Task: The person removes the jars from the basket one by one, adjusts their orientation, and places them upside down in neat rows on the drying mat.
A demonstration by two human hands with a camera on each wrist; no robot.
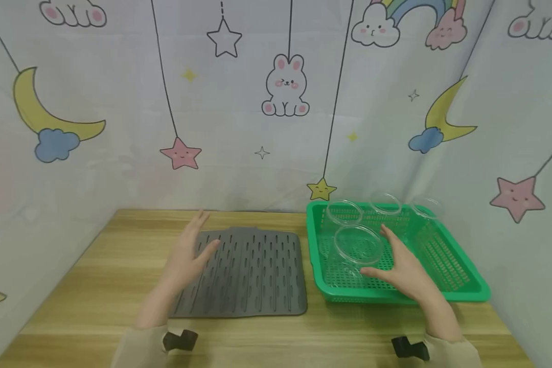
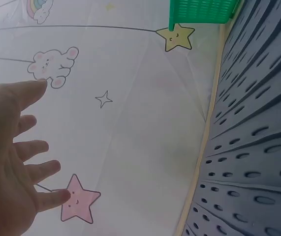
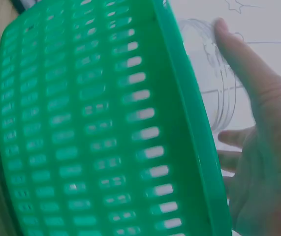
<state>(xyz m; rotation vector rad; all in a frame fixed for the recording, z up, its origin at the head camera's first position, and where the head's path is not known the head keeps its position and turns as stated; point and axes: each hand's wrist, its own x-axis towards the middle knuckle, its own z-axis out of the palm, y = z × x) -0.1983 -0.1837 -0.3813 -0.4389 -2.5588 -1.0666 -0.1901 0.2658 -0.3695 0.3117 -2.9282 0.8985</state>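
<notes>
Wooden surface (image 1: 267, 340) below; my left grip (image 1: 186, 260) spreads loose near a grey mat (image 1: 250, 276), my right grip (image 1: 402, 268) gapes beside a clear cup (image 1: 351, 254) in a green basket (image 1: 372, 297)

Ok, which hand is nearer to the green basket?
Right: the right hand hovers over the green basket, beside a clear cup. The left hand is farther off, by the left side of the gray mat.
</notes>
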